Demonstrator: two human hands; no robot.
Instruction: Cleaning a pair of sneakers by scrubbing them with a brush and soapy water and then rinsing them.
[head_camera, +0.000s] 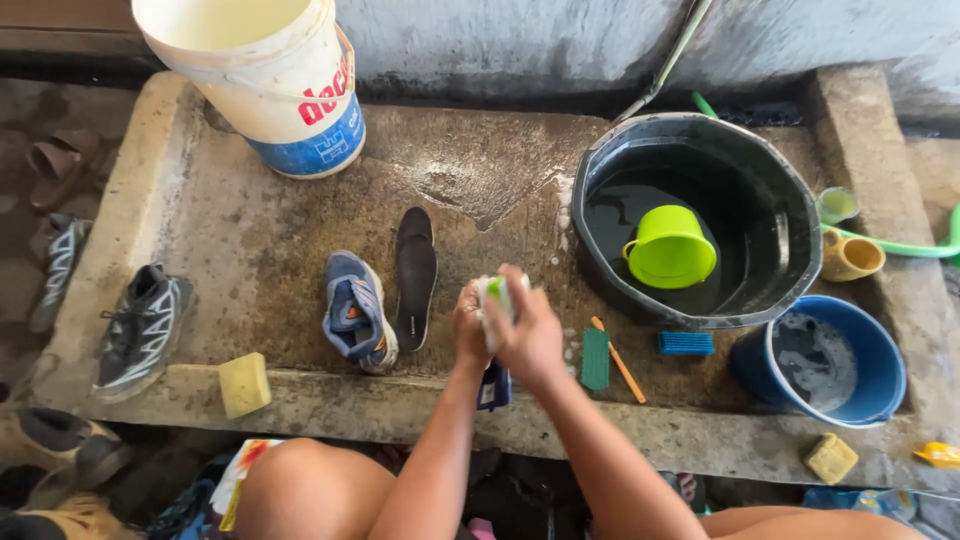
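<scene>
Head view: left hand (470, 325) and right hand (530, 335) pressed together mid-frame above wet concrete counter (260, 240), both grips closed around small white-green soapy object (494, 293); object sits between palms, top poking out. What it is: cannot tell, mostly hidden by fingers. Blue shoe (357, 312) and black insole (415, 276) lie just left of hands. Green brush (596, 358) right of hands. Black basin (790, 250) holds dark water, green cup (670, 248). White bucket (280, 90) cut off by top edge.
</scene>
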